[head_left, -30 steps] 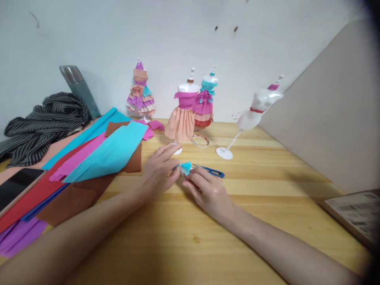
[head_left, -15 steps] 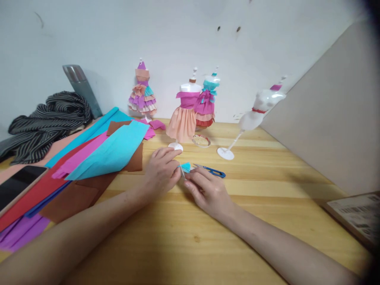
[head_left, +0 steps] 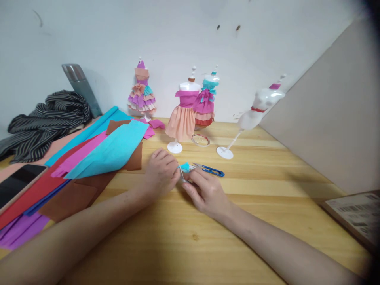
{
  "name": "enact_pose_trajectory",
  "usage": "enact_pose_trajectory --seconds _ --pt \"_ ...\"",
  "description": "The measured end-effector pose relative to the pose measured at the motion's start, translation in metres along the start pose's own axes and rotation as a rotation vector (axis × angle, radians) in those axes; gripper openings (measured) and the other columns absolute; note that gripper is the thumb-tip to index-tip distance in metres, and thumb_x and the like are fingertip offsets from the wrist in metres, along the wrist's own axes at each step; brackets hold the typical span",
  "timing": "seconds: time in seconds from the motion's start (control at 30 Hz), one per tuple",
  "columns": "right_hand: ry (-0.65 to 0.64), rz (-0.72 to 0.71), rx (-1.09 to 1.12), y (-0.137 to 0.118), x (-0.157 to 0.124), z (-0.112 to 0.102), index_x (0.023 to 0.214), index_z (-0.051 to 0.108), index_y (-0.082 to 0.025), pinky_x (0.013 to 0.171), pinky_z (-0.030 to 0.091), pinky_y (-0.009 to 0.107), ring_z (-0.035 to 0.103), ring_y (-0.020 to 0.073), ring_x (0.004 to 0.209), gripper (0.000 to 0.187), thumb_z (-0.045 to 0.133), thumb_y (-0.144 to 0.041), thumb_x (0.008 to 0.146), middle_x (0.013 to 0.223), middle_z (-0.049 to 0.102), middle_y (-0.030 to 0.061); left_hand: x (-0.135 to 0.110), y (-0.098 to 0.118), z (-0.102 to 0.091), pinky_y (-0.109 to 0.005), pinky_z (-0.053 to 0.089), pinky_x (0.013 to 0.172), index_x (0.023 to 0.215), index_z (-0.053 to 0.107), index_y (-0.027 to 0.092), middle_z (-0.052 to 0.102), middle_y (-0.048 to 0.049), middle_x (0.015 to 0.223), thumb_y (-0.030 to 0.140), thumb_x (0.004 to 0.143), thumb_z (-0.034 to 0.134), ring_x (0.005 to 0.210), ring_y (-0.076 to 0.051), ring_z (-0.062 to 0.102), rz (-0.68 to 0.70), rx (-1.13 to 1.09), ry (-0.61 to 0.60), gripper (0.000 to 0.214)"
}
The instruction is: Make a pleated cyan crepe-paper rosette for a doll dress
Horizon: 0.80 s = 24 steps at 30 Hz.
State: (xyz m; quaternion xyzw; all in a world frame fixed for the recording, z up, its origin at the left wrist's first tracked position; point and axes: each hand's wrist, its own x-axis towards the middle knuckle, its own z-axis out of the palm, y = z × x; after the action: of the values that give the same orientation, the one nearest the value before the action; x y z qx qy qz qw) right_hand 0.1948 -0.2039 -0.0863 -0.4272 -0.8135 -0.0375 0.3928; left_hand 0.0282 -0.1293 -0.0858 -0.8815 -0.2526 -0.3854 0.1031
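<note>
Both my hands meet at the middle of the wooden table. My left hand is curled, its fingertips pinching a small gathered piece of turquoise paper. My right hand is closed too, pinching the same little piece and a thin white thread from the other side. Blue-handled snips lie on the table just behind my right hand, not held.
Sheets of turquoise, pink, brown, red and purple paper are spread at the left, with a phone and striped cloth. Several small mannequins in paper dresses and a bare white one stand at the back. A grey board leans at the right.
My left hand has drawn back toward me and curled tighter, uncovering the white base of the peach-skirted mannequin. The turquoise piece stays pinched between both hands.
</note>
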Motion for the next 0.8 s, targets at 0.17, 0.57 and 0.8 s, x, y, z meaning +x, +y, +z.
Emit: enact_pose_trajectory --seconds 0.17,0.57,0.8 --pt "-0.039 -0.003 0.004 -0.002 -0.001 -0.002 0.083 0.057 -0.018 0.060 0.048 0.029 0.058 0.0176 0.065 0.017 0.044 -0.024 0.094 0.074 0.062 0.0064 -0.001 -0.002 -0.003 -0.046 0.041 0.097 0.069 0.060 0.018 0.065 -0.0041 0.074 0.014 0.086 0.052 0.081 -0.020 0.054 0.105 0.099 -0.042 0.019" --pt "0.007 -0.168 -0.304 -0.008 -0.002 -0.003 0.076 0.061 -0.017 0.056 0.046 0.030 0.056 0.0165 0.059 0.016 0.052 -0.013 0.088 0.064 0.061 0.0045 -0.002 -0.004 0.000 -0.043 0.043 0.093 0.069 0.061 0.018 0.064 -0.0031 0.070 0.013 0.084 0.054 0.076 -0.019 0.053 0.086 0.164 -0.018 0.017" --pt "0.127 0.048 -0.009 0.005 0.005 -0.005 0.111 0.057 -0.018 0.084 0.053 0.045 0.059 0.0271 0.102 0.026 0.053 -0.015 0.085 0.109 0.062 0.0150 -0.003 0.001 -0.002 -0.043 0.043 0.099 0.074 0.062 0.018 0.069 -0.0035 0.081 0.012 0.085 0.051 0.082 -0.018 0.057 0.124 0.037 0.059 0.017"
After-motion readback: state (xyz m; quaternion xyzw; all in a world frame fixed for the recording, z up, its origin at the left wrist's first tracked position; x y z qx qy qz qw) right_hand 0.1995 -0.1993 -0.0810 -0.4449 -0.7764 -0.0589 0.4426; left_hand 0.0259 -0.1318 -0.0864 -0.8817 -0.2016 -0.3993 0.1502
